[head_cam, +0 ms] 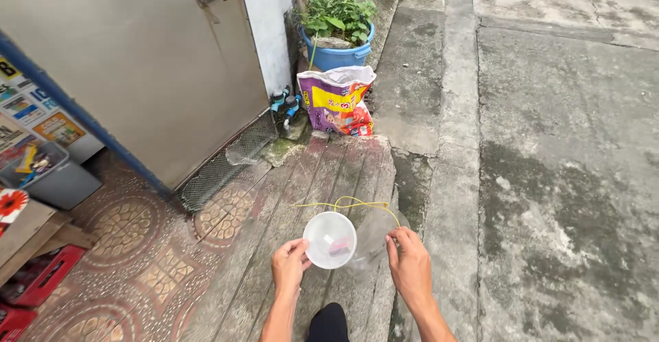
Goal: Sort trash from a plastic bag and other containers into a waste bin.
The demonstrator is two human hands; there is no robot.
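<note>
Holding clear plastic cup (330,240) between left hand (289,265) and right hand (410,265).

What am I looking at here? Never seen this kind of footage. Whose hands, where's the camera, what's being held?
There is no machine: one camera sits on a person's head and looks down, so both hands are that person's own. The left hand pinches the rim of a small clear round plastic cup with something pink inside. The right hand grips a clear plastic bag beside the cup, with a thin yellow string looping above them. Below is a worn ramp next to a concrete street. Ahead stand a colourful printed bag and a blue plant pot, beside a grey metal door.
</note>
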